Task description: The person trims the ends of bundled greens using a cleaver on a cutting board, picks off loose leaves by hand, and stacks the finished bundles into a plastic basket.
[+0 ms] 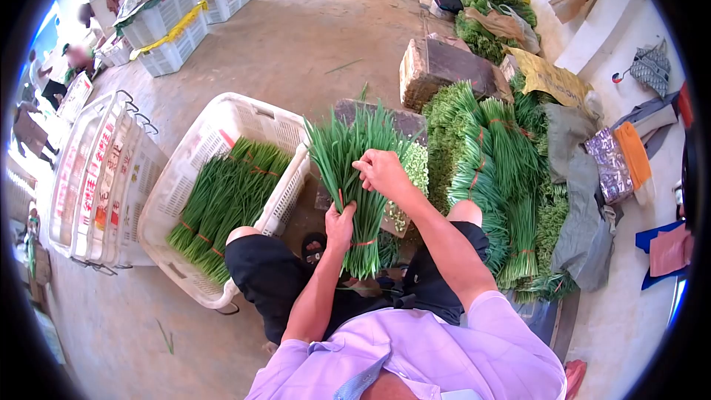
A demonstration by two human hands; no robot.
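Observation:
In front of my lap, my left hand (341,228) is wrapped round a bunch of green chives (363,215), leaf ends spread away from me. A reddish band circles the bunch near its cut end, and another shows by my left thumb. My right hand (384,175) is closed in a pinch against the upper leaves; what lies between its fingertips is too small to make out. Beneath the bunch is a low board (415,130) with pale green cut pieces (416,170) scattered on it.
At left, a white plastic basket (159,204) holds banded chives (229,200), beside stacked baskets (100,178). Banded bunches (511,170) are piled at right near a brown box (444,74) and grey sacking (581,215). More crates (167,30) stand far left, with people beyond.

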